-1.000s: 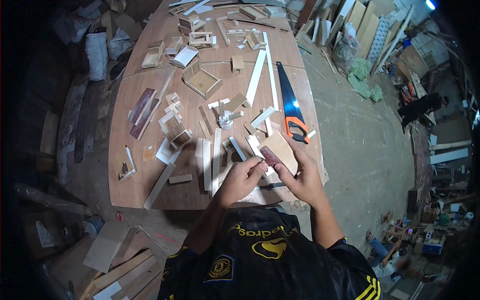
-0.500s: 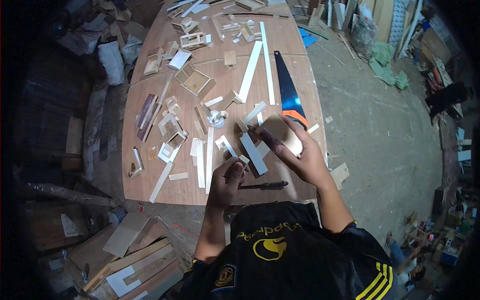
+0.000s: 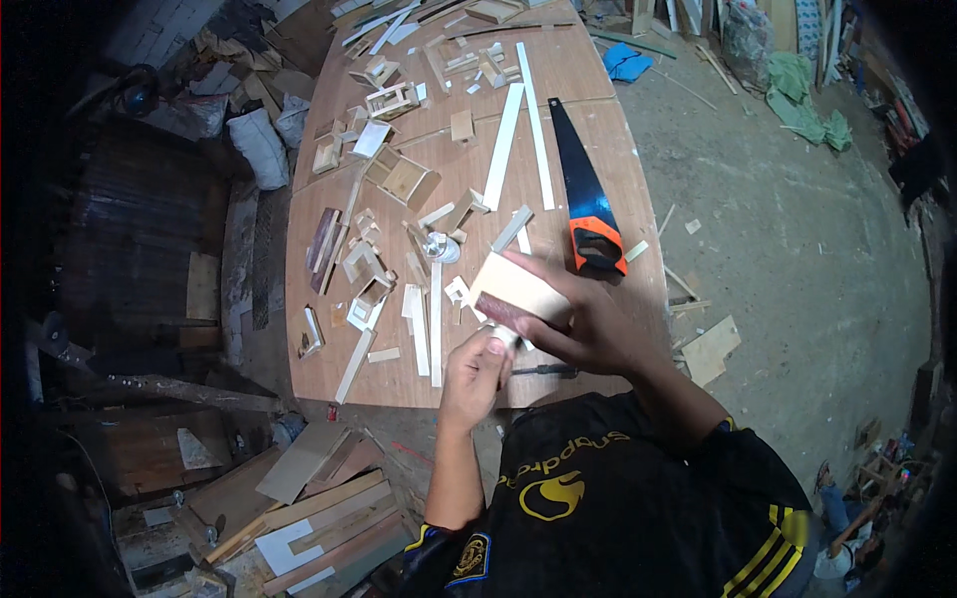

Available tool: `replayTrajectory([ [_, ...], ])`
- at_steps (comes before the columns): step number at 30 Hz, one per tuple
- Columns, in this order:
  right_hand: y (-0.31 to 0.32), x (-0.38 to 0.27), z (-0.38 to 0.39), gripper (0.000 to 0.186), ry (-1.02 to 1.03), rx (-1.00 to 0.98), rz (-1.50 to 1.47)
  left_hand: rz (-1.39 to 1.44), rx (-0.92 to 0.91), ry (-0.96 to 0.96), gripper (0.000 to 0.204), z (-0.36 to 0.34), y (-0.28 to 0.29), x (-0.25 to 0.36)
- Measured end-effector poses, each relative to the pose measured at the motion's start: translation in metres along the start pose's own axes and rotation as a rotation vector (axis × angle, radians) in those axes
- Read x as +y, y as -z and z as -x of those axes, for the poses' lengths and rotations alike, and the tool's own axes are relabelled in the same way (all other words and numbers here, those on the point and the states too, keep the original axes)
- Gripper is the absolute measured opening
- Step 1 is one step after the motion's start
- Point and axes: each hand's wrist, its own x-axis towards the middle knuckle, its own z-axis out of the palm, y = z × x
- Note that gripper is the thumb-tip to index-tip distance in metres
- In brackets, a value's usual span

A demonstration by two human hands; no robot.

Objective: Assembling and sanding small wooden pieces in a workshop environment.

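Observation:
My right hand (image 3: pixel 593 324) is closed around a pale wooden block (image 3: pixel 520 284) with a dark reddish-brown strip along one edge. My left hand (image 3: pixel 473 379) pinches a small pale wood piece (image 3: pixel 505 337) between thumb and fingers. Directly above that piece, the block's brown edge appears to touch it, though the fingers partly cover the contact. Both hands are over the near edge of the table. Beneath them a slim black pen-like tool (image 3: pixel 546 370) lies on the tabletop, partly hidden.
A handsaw (image 3: pixel 588 199) with an orange and black handle lies on the table (image 3: pixel 598 130) to the right. Long white strips (image 3: pixel 504 148), small wooden frames, an open wooden box (image 3: pixel 401 179) and a small whitish container (image 3: pixel 442 247) are spread across it. Boards (image 3: pixel 319 518) are stacked at lower left.
My right hand has brought the block left and down, against the small piece in my left hand. The saw handle, formerly hidden behind the hand, now shows. The whole view has shifted slightly.

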Motion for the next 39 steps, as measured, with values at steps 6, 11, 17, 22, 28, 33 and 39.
replayTrajectory([
  [6, 0.015, 0.015, -0.006, 0.064, -0.246, 0.094, -0.461, 0.204, 0.127, -0.025, 0.027, 0.015, -0.014, 0.008],
  [11, 0.014, 0.027, 0.014, 0.060, -0.196, 0.149, -0.420, 0.283, 0.305, -0.176, 0.019, 0.019, -0.006, 0.009],
  [17, -0.033, 0.019, 0.049, 0.053, -0.341, 0.471, -0.562, 0.422, 0.282, -0.262, 0.020, 0.023, -0.013, 0.008],
  [22, -0.071, 0.019, 0.056, 0.046, -0.238, 0.794, -1.013, 0.515, 0.292, -0.244, 0.020, 0.024, -0.035, -0.003],
  [28, -0.057, 0.000, 0.080, 0.046, -0.101, 0.957, -1.048, 0.560, 0.184, -0.171, 0.018, 0.044, -0.031, -0.031],
  [33, -0.078, -0.032, 0.118, 0.053, -0.046, 1.068, -0.861, 0.690, -0.016, -0.132, 0.028, 0.094, -0.017, -0.046],
  [39, -0.155, -0.068, 0.141, 0.048, 0.047, 1.163, -0.938, 0.317, -0.299, 0.127, 0.027, 0.157, 0.057, -0.066],
])
